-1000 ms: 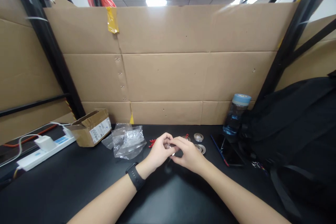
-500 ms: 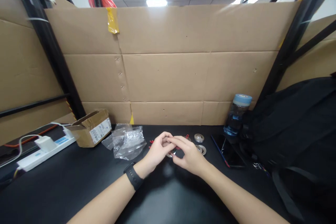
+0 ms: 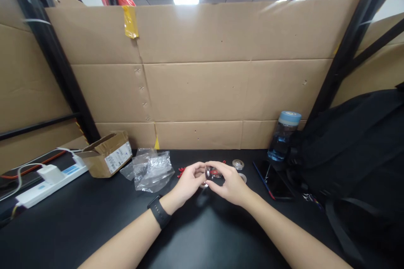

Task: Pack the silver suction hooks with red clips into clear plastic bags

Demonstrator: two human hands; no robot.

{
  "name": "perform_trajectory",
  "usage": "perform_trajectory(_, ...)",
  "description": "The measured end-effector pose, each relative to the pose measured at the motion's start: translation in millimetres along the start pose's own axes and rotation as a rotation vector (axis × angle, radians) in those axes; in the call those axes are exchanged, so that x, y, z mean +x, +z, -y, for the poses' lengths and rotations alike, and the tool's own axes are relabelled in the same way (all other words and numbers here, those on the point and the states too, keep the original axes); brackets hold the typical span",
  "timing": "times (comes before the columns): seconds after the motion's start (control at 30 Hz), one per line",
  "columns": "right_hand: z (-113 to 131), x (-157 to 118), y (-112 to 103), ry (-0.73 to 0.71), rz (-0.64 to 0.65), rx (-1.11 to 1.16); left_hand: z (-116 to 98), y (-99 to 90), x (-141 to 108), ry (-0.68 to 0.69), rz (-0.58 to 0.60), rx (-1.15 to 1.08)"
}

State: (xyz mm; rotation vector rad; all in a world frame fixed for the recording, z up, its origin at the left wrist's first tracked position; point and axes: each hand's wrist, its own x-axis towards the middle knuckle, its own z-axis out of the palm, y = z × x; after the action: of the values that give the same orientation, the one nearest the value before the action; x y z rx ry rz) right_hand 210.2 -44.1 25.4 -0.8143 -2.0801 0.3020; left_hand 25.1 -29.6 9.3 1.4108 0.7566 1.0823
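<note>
Right hand: the right hand has its fingers bent around a shiny, clear round disc, pinched between thumb and forefinger.
Left hand: the left hand, a black watch at its wrist, has curled fingers right by the disc; whether they grip anything I cannot tell.
Shiny disc: raised on edge between the hands, above the black bench.
Under the left thumb: a pale, round-edged piece, mostly hidden.
Beside the left hand: small red pieces, then a crumpled clear plastic bag.
Beyond the right hand: a clear, ring-shaped disc lying flat.
Farther right: a dark flat phone near a blue-capped clear bottle.
</note>
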Motion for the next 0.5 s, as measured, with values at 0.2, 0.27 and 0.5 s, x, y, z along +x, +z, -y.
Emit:
perform_trajectory(0.2, 7, 1, -3, 0.012, 0.026, 0.009, -5, -2.4, -2, 0.006, 0.067, 0.007)
perform_trajectory(0.27, 10, 1, -4, 0.001, 0.030, 0.006, -6, -2.0, -2, 0.023, 0.068, 0.001)
perform_trajectory(0.5, 3, 4, -14, -0.010, -0.033, -0.058, -20, -16.0, -2, 0.252, 0.071, 0.640)
